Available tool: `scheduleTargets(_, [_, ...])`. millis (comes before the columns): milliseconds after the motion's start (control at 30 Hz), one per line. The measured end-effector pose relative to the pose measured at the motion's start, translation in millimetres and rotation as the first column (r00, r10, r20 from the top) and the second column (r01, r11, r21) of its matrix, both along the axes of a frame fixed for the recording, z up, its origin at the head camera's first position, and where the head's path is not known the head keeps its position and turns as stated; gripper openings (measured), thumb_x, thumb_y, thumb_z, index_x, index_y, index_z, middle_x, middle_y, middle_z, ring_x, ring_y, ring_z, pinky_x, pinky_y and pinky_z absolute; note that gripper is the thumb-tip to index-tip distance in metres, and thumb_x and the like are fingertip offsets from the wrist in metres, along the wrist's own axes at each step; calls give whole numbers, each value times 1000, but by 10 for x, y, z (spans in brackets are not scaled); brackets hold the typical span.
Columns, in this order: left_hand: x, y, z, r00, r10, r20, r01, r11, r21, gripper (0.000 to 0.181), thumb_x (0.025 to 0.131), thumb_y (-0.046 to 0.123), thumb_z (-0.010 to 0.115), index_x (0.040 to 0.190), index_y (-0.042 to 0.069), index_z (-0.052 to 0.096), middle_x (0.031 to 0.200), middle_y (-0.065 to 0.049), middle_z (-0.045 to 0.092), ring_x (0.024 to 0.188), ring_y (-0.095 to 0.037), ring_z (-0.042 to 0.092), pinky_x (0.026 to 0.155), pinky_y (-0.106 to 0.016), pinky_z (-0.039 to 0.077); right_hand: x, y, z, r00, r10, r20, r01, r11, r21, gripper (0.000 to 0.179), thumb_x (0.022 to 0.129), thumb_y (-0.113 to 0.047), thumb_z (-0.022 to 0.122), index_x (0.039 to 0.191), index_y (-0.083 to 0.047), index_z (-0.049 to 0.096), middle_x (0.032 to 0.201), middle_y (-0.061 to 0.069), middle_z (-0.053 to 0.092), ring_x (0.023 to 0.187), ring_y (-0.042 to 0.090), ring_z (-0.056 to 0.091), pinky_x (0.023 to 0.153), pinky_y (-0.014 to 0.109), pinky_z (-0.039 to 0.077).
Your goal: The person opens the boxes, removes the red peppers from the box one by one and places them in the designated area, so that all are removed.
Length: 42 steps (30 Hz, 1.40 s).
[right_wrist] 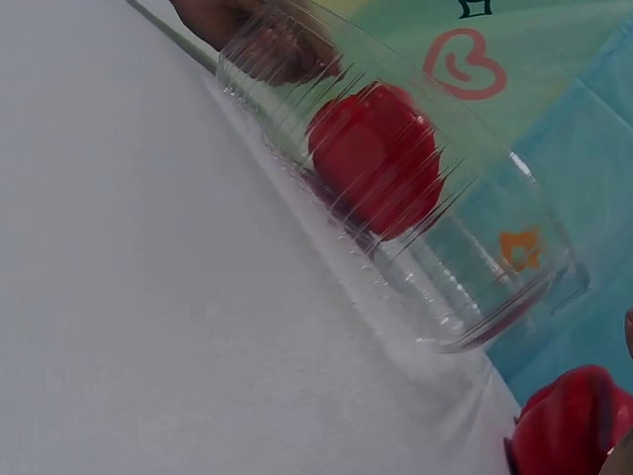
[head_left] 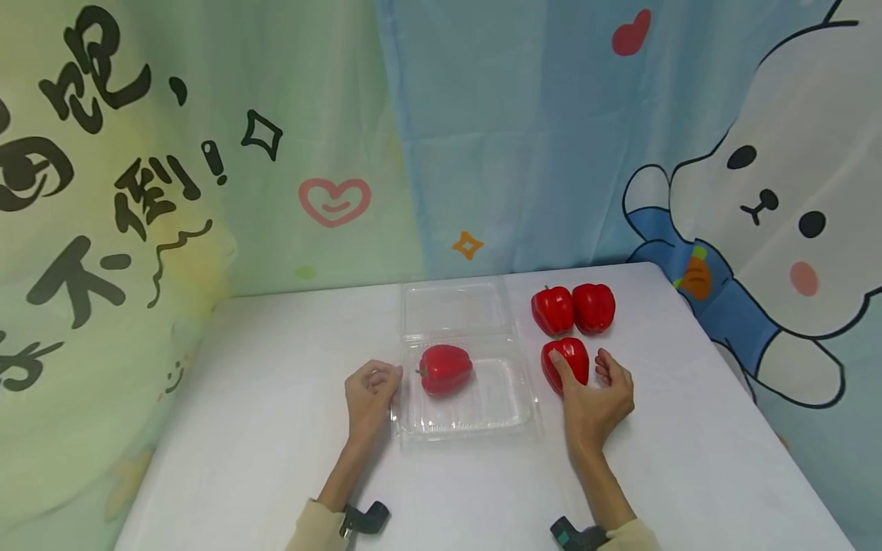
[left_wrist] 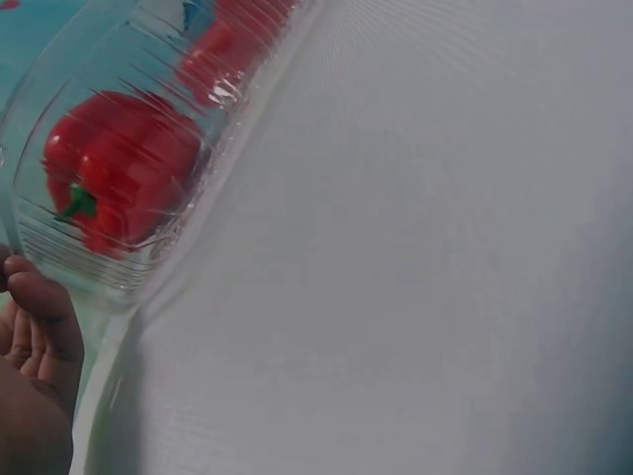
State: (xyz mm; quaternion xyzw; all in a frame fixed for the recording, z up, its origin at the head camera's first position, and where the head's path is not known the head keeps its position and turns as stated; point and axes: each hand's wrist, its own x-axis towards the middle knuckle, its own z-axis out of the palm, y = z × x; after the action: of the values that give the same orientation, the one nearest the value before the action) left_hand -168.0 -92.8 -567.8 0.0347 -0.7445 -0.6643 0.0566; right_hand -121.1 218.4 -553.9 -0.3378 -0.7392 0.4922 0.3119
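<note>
A clear plastic clamshell box (head_left: 496,421) lies with its lid (head_left: 455,310) folded back. Inside its left part is a red bell pepper (head_left: 446,370) on its side, green stem toward the left. My left hand (head_left: 372,390) pinches the box's left rim; the left wrist view shows thumb and fingertip at that rim (left_wrist: 30,233). To the right of the box, my right hand (head_left: 598,402) grips another red bell pepper (head_left: 568,360), thumb across its front. That pepper (right_wrist: 569,426) shows only partly in the right wrist view.
Two more red bell peppers (head_left: 553,310) (head_left: 594,308) stand side by side behind the right hand. The white table (head_left: 276,367) ends at a printed curtain (head_left: 482,138) at the back.
</note>
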Motion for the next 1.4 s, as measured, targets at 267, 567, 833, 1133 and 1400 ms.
scheduleTargets(267, [7, 2, -1, 1000, -4, 2, 4, 1000, 7, 15, 103, 15, 75, 99, 1, 72, 77, -25, 72, 58, -10, 60, 54, -19, 45, -34, -6, 146, 979, 133, -154, -110, 983, 149, 66, 86, -29, 94, 147, -29, 69, 144, -2, 71, 127, 14, 62, 110, 54, 59])
scheduleTargets(567, [0, 1, -24, 1000, -2, -9, 2, 1000, 17, 17, 103, 16, 76, 99, 0, 72, 79, -28, 72, 58, -9, 60, 54, -18, 45, -141, -123, 277, 845, 519, -126, -472, 836, 280, 73, 79, -15, 98, 146, -20, 70, 146, 2, 73, 135, 21, 65, 110, 57, 56])
scheduleTargets(833, [1, -16, 8, 1000, -17, -14, 18, 1000, 16, 15, 102, 14, 76, 99, -1, 72, 77, -27, 72, 57, -9, 60, 53, -18, 45, -219, -249, 414, 629, 777, -11, -738, 602, 306, 77, 76, -16, 100, 146, -17, 69, 144, 10, 74, 127, 40, 70, 106, 69, 56])
scheduleTargets(1133, [-15, -20, 15, 999, -25, -20, 25, 1000, 12, 13, 102, 11, 75, 99, 0, 72, 76, -29, 70, 55, -10, 59, 52, -17, 43, -302, -357, 492, 514, 840, 174, -849, 468, 248, 85, 73, -21, 102, 150, -22, 66, 153, 7, 69, 140, 35, 65, 108, 66, 56])
scheduleTargets(1400, [-22, -15, -9, 1000, -17, -15, 17, 1000, 24, 12, 102, 10, 75, 98, -1, 71, 75, -27, 70, 55, -8, 58, 53, -17, 44, -390, -446, 509, 461, 862, 209, -878, 410, 247, 85, 75, -21, 101, 151, -20, 65, 154, 7, 67, 144, 35, 62, 111, 66, 55])
